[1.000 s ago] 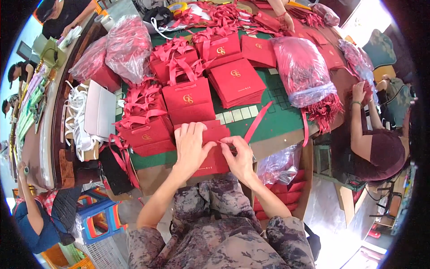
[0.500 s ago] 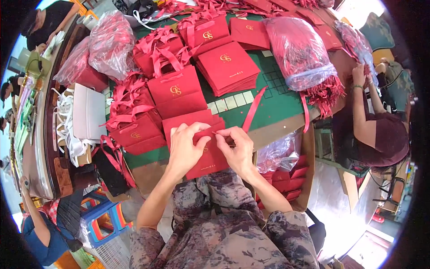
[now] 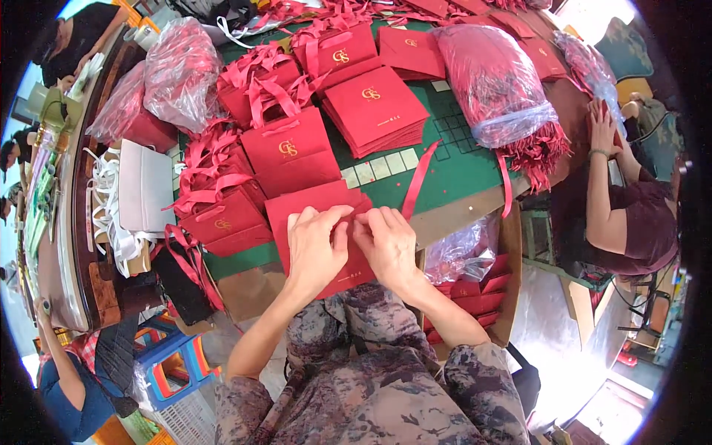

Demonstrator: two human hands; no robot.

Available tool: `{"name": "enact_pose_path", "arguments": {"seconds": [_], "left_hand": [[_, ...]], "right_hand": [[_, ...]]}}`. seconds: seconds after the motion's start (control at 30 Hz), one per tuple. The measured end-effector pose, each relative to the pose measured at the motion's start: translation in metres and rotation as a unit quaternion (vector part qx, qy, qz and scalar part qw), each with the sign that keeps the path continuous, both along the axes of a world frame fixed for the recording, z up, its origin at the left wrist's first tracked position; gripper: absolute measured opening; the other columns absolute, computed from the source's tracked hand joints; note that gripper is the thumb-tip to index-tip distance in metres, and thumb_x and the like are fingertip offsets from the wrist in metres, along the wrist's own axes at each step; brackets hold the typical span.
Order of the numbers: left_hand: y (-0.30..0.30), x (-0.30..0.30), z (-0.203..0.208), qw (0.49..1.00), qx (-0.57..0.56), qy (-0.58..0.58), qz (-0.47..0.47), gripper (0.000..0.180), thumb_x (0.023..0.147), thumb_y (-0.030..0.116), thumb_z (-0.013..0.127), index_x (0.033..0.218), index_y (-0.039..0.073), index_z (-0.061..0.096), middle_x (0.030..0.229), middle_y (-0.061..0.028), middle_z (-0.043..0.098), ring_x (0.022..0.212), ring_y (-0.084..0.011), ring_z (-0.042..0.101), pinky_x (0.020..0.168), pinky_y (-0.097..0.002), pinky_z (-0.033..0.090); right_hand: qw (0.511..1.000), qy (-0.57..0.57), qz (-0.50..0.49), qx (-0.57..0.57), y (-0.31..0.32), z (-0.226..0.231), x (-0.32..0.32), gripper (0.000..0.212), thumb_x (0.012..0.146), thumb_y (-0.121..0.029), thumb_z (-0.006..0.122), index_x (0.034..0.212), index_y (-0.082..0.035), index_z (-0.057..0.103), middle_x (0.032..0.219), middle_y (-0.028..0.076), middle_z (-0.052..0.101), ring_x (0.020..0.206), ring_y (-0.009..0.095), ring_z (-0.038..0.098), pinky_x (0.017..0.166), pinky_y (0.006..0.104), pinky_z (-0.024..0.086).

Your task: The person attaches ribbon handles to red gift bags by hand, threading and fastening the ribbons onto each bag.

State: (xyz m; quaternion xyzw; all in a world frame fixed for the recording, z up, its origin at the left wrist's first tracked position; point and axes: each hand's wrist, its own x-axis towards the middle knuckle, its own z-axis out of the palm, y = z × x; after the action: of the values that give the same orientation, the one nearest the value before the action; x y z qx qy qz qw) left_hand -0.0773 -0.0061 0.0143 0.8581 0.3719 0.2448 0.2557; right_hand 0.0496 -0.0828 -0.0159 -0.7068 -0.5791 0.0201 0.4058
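Note:
A flat red paper gift bag point(image 3: 308, 202) with gold print lies at the table's near edge, over my lap. Both my hands meet above it. My left hand point(image 3: 317, 241) is pinched, thumb against bent fingers, at the bag. Close beside it, my right hand point(image 3: 389, 245) pinches with its fingertips almost touching the left ones. Whatever small thing is between the right fingertips is hidden. A loose red ribbon point(image 3: 421, 178) lies on the green mat just beyond my right hand.
Finished-looking red bags with ribbon handles point(image 3: 288, 144) stand at left, beside a stack of flat red bags point(image 3: 377, 107). A plastic sack of red ribbons point(image 3: 493, 85) lies at right. Below it stands an open carton point(image 3: 510, 285) of red bags. A co-worker point(image 3: 638, 222) sits at right.
My hands have drawn closer together above the bag, and the right hand has turned over with its back showing more. The co-worker's hand at right has shifted.

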Motion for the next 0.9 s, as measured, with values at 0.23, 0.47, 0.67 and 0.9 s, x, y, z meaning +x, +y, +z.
{"name": "enact_pose_path", "arguments": {"seconds": [0.23, 0.47, 0.67, 0.9], "left_hand": [[-0.009, 0.003, 0.002, 0.999, -0.033, -0.002, 0.019, 0.018, 0.086, 0.010, 0.064, 0.102, 0.010, 0.073, 0.078, -0.0115, 0.069, 0.075, -0.0284, 0.060, 0.075, -0.0408, 0.042], [-0.007, 0.005, -0.008, 0.996, -0.070, -0.001, -0.056, 0.022, 0.084, 0.023, 0.075, 0.102, 0.010, 0.074, 0.091, -0.0090, 0.074, 0.081, -0.0255, 0.064, 0.083, -0.0381, 0.043], [-0.021, 0.013, -0.005, 0.989, -0.135, -0.032, -0.050, 0.023, 0.079, 0.027, 0.080, 0.096, 0.012, 0.074, 0.090, -0.0034, 0.075, 0.079, -0.0205, 0.063, 0.081, -0.0360, 0.041], [-0.046, 0.029, -0.011, 0.990, 0.055, -0.060, -0.114, 0.014, 0.077, 0.022, 0.078, 0.090, 0.017, 0.074, 0.077, 0.0015, 0.065, 0.076, -0.0201, 0.056, 0.075, -0.0360, 0.038]], "right_hand": [[0.999, 0.020, -0.007, 0.034, -0.005, -0.003, -0.001, 0.016, 0.077, -0.001, 0.073, 0.088, -0.003, 0.062, 0.079, 0.011, 0.061, 0.074, 0.031, 0.061, 0.065, 0.0401, 0.051], [0.987, 0.157, 0.006, -0.030, -0.021, 0.006, 0.021, 0.017, 0.078, -0.004, 0.078, 0.091, -0.003, 0.067, 0.091, 0.011, 0.062, 0.082, 0.024, 0.067, 0.069, 0.0335, 0.053], [0.946, 0.302, 0.084, -0.082, -0.042, 0.031, 0.069, 0.013, 0.087, -0.003, 0.071, 0.099, 0.000, 0.068, 0.095, 0.005, 0.061, 0.084, 0.010, 0.060, 0.072, 0.0240, 0.049], [0.883, 0.343, 0.210, -0.243, -0.032, 0.021, 0.112, 0.012, 0.091, -0.009, 0.068, 0.101, -0.002, 0.069, 0.093, 0.004, 0.064, 0.085, 0.013, 0.063, 0.074, 0.0273, 0.051]]}}
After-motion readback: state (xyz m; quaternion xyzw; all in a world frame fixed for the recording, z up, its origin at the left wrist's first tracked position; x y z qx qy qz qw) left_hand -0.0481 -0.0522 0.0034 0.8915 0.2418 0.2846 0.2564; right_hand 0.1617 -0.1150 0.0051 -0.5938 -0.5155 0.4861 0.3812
